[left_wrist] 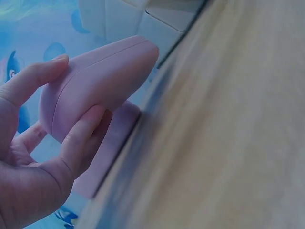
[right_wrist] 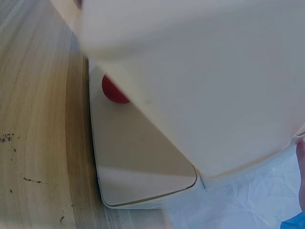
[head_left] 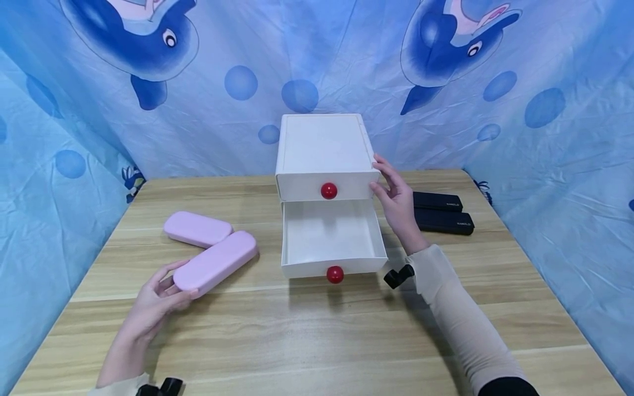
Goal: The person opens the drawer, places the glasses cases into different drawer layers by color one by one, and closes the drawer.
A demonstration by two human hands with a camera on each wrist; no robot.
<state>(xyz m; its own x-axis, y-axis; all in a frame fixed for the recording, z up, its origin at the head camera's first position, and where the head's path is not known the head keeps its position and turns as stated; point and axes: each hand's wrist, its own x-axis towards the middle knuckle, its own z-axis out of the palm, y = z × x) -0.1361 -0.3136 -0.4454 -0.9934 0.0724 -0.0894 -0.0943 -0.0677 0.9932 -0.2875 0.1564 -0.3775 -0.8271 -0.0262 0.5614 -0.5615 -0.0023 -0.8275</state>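
My left hand (head_left: 156, 302) grips the near end of a lilac glasses case (head_left: 216, 263), thumb on one side and fingers on the other. In the left wrist view the case is closed, its seam running along the side, and raised at an angle. Behind it lies a second lilac case (head_left: 198, 229). My right hand (head_left: 398, 203) rests against the right side of a white drawer cabinet (head_left: 324, 143), fingers fairly straight. Below the closed top drawer, a pulled-out drawer (head_left: 329, 234) with a red knob (head_left: 334, 274) shows a bare inside.
Two black cases (head_left: 443, 221) lie to the right of the cabinet, partly behind my right hand. Under the pulled-out drawer, the right wrist view shows a closed lower drawer front (right_wrist: 138, 157) with a red knob. Blue dolphin-printed cloth (head_left: 342, 66) hangs around the wooden table (head_left: 247, 341).
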